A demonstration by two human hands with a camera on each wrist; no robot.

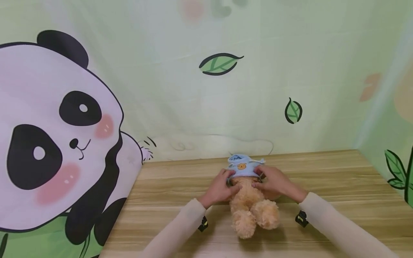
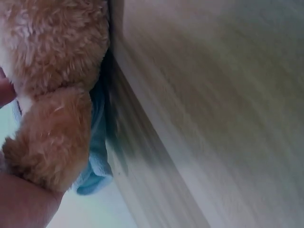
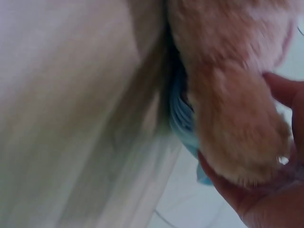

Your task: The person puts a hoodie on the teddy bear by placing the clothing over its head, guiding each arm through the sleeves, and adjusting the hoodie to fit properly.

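Observation:
A plush toy (image 1: 246, 199) with curly tan fur lies on the wooden table, its legs pointing towards me. Over its upper end sits a small light blue hoodie (image 1: 245, 172) with a bear-face patch, which hides the toy's head. My left hand (image 1: 222, 187) holds the toy's left-hand side, thumb on the fur and a fingertip at the hoodie's hem. On the other side my right hand (image 1: 278, 182) grips likewise. In the right wrist view its thumb and fingers curl around a furry arm (image 3: 237, 128). Another furry arm (image 2: 57, 137) shows beside my hand in the left wrist view.
The wooden table (image 1: 338, 182) ends at a pale green cloth backdrop (image 1: 161, 89) close behind the hoodie. A large printed panda (image 1: 58, 125) covers the cloth on the left. Black wrist cameras (image 1: 302, 218) hang below the cream sleeves.

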